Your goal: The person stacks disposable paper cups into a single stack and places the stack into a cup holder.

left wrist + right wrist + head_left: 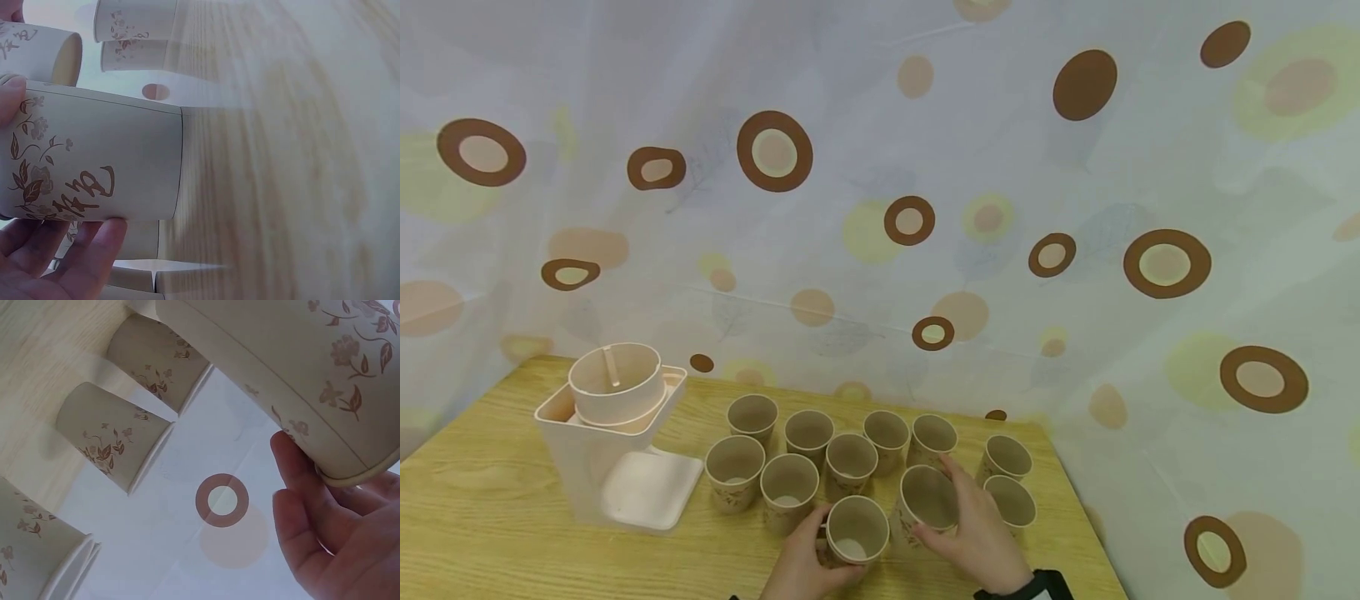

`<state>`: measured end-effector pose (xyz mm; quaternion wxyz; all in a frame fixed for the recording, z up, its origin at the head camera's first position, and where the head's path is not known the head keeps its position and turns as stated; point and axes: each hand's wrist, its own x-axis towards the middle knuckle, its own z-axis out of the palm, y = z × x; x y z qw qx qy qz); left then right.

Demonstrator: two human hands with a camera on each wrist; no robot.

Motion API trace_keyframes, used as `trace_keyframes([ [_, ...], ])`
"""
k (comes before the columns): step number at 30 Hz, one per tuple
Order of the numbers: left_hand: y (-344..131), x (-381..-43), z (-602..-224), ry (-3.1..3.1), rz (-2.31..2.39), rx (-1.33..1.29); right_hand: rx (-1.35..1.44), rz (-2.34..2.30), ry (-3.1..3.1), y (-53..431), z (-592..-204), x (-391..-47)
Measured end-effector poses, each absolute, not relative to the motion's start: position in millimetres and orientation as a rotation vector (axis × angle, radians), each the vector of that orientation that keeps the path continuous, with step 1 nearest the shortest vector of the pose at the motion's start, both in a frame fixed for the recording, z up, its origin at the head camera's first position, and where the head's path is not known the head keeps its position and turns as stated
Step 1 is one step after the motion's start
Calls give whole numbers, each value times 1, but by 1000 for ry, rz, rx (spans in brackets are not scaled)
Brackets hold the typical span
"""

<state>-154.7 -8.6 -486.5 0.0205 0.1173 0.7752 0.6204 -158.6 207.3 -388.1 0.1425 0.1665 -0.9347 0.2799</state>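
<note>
My left hand (815, 557) grips a paper cup (857, 531) near the table's front. In the left wrist view that cup (100, 153) shows brown flowers and lettering, with fingers along one side and the thumb at its rim end. My right hand (976, 533) holds another paper cup (928, 498) just to the right, thumb on the near side and fingers on the far side. The right wrist view shows this cup (300, 381) tilted, its rim by my fingers. Behind both hands stand several matching upright cups (790, 483), mouths up.
At the left stands a whitish plastic container (580, 467) with a round cup-shaped part (617, 385) in its top and a flat tray (651, 490) at its front. Two cups (1009, 500) stand right of my right hand. A patterned curtain (865, 167) hangs behind the wooden table (490, 500).
</note>
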Motion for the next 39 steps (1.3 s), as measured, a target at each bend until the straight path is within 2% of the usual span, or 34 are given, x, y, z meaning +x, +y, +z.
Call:
trace_keyframes([
  [28,-10,-155,-485,2451,1912,405,519,858,-2655,192,-360,-150],
  [39,-8,-156,-488,2413,1925,418,629,897,-2636,170,-366,-156],
])
